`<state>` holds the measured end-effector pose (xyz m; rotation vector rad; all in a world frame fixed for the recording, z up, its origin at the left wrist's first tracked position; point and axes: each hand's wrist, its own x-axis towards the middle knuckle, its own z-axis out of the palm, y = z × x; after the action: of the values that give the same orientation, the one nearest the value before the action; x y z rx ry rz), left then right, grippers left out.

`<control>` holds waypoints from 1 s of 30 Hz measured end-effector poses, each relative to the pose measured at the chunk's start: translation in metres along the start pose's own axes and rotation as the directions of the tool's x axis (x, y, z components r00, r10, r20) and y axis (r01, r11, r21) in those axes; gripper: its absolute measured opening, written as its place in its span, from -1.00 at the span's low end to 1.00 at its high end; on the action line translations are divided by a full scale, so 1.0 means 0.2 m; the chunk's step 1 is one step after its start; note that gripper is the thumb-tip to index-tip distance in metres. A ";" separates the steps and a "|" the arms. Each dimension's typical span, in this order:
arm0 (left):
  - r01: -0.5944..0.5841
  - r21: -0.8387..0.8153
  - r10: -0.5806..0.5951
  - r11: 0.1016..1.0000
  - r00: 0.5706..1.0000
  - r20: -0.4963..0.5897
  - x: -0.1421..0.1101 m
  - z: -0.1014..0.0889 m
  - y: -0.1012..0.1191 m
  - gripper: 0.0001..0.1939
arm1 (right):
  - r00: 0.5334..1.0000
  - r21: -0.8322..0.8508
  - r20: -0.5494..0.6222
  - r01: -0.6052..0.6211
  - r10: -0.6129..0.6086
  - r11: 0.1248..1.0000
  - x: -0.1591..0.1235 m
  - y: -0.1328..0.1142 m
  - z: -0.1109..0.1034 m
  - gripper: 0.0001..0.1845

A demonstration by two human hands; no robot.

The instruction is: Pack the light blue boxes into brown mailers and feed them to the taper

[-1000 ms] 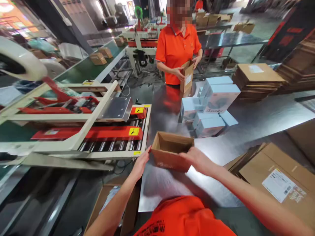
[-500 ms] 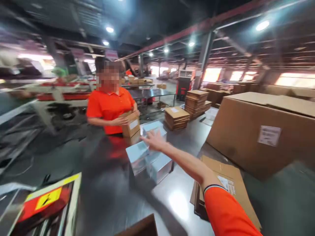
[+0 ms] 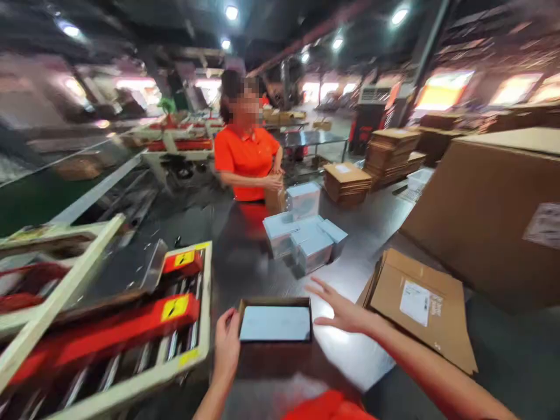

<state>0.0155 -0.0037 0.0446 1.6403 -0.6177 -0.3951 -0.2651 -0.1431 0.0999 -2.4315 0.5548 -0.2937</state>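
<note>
Cardboard box point(image 3: 275, 301): holds a pale blue carton point(image 3: 275, 323) now, empty earlier.
Left hand point(image 3: 226, 344): narrow grip on the box's side.
Right hand point(image 3: 343, 312): wide grip, open just beside the box.

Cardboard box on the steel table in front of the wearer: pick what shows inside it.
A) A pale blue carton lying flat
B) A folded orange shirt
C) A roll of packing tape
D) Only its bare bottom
A. The pale blue carton lies flat and fills the opening of the open cardboard box, with the left hand beside it.
</note>
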 end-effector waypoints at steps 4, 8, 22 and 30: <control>-0.062 0.177 0.069 0.982 0.997 -0.033 -0.10 -0.03 -0.03 -0.69 | 0.997 0.055 -0.072 0.013 -0.009 0.998 0.17 0.20 0.10 0.00; -0.362 0.281 0.259 0.889 0.902 0.345 -0.26 0.02 0.00 -0.72 | 0.995 -0.026 -0.092 -0.029 0.026 0.999 0.29 0.27 0.26 -0.10; -0.532 0.536 0.139 0.656 0.783 0.607 0.03 0.11 -0.15 -0.28 | 0.963 0.028 0.124 -0.246 0.241 0.969 -0.01 0.23 0.33 -0.17; 0.005 0.391 0.050 0.920 0.991 -0.128 0.26 -0.07 -0.56 -0.53 | 0.945 -0.218 0.026 -0.314 0.327 0.924 0.50 0.12 0.52 -0.15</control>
<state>0.0847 -0.0143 -0.0573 2.0214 -0.6399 -0.1432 -0.1498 -0.1511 0.0109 -2.4874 0.9862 -0.0210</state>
